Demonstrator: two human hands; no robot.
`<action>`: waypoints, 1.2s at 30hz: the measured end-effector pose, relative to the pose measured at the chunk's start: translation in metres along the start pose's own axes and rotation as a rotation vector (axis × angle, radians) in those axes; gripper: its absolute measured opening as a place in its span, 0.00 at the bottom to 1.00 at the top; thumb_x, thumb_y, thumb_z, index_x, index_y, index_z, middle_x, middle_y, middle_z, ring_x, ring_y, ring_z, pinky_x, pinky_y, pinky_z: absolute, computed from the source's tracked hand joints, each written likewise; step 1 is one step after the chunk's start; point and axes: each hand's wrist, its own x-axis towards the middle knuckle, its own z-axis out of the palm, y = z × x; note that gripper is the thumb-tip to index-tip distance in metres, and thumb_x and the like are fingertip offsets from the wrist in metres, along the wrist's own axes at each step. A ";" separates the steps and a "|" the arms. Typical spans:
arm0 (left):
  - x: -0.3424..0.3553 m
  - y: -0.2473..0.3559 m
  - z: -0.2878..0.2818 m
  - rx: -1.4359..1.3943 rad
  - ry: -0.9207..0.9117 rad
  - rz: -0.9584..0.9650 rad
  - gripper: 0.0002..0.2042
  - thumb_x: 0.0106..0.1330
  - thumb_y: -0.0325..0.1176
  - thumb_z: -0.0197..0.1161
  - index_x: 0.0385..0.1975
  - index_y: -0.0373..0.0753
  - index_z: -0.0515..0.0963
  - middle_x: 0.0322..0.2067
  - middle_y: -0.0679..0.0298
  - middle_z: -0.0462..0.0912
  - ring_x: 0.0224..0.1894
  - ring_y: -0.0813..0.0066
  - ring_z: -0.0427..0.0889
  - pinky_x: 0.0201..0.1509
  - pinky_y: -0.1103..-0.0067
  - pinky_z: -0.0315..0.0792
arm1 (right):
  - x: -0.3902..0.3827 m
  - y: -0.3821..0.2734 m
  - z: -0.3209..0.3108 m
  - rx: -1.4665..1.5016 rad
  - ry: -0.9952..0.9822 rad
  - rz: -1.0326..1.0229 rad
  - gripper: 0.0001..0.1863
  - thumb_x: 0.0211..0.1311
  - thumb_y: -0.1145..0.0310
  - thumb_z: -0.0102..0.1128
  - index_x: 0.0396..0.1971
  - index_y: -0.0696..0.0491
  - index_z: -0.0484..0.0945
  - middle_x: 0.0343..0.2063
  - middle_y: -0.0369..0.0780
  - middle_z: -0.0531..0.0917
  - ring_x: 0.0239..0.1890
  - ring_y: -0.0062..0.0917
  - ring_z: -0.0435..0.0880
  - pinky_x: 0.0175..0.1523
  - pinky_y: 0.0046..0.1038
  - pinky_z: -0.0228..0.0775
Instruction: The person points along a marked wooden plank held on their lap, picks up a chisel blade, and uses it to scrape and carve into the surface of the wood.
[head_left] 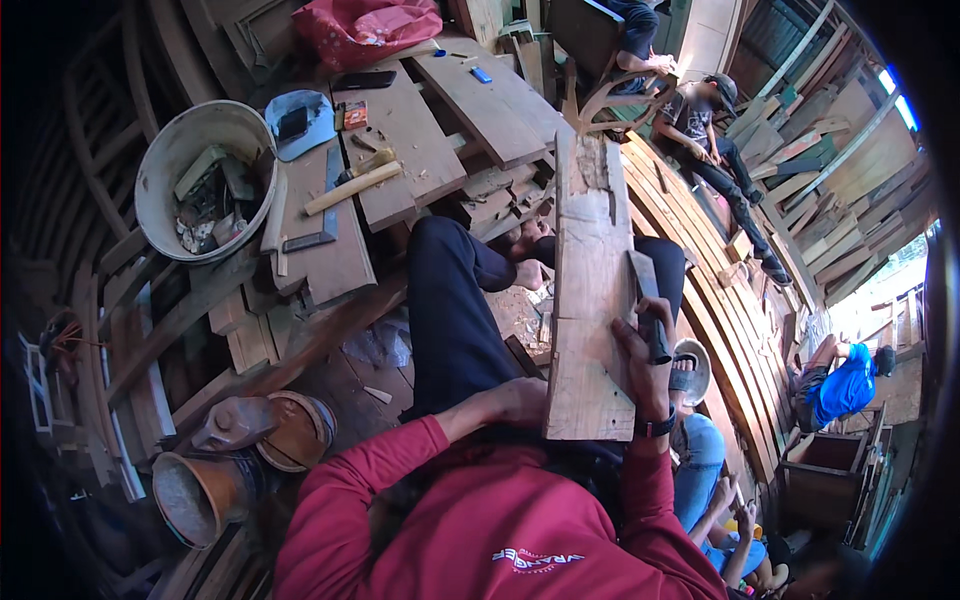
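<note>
A long, pale wooden board (590, 300) rises from my lap between my knees, its far end rough and broken on the face. My left hand (522, 402) is closed against the board's lower left edge, its fingertips hidden behind the wood. At the right edge, my right hand (645, 345) is wrapped around a wide metal chisel (644, 275). The flat grey blade points away from me along the board, and its dark rounded end shows below my fingers. Some of my right fingers touch the board's face.
On the plank bench lie a mallet (352, 188), a metal square (308, 241), a phone (364, 80) and a blue cap (300, 124). A white bucket (208, 180) of scraps stands left. Long timbers (715, 290) run along the right, where several other people sit.
</note>
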 end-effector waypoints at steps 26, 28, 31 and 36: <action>0.014 -0.015 0.037 0.064 0.850 0.165 0.09 0.64 0.35 0.61 0.31 0.34 0.80 0.38 0.54 0.79 0.49 0.59 0.79 0.50 0.67 0.77 | 0.000 -0.044 0.000 -0.079 0.131 -0.262 0.17 0.57 0.75 0.70 0.42 0.50 0.72 0.32 0.29 0.68 0.33 0.12 0.69 0.38 0.18 0.61; 0.011 0.004 0.000 0.228 0.895 0.180 0.07 0.62 0.33 0.60 0.30 0.35 0.80 0.37 0.55 0.78 0.46 0.59 0.78 0.47 0.67 0.77 | -0.001 -0.048 -0.001 -0.140 0.155 -0.285 0.16 0.57 0.76 0.69 0.41 0.51 0.71 0.32 0.29 0.67 0.32 0.12 0.67 0.37 0.18 0.60; 0.017 0.013 -0.010 0.489 1.033 0.242 0.07 0.60 0.30 0.59 0.33 0.34 0.79 0.36 0.56 0.77 0.45 0.59 0.78 0.45 0.69 0.76 | 0.004 -0.047 -0.001 -0.056 0.131 -0.271 0.16 0.57 0.77 0.69 0.41 0.51 0.71 0.33 0.28 0.66 0.32 0.12 0.65 0.37 0.18 0.59; -0.016 0.029 0.019 -0.048 0.814 0.234 0.11 0.64 0.36 0.62 0.40 0.35 0.79 0.34 0.53 0.79 0.42 0.51 0.81 0.49 0.63 0.75 | 0.006 -0.040 0.001 0.007 0.147 -0.242 0.14 0.58 0.82 0.66 0.38 0.52 0.71 0.33 0.28 0.68 0.31 0.11 0.64 0.33 0.15 0.59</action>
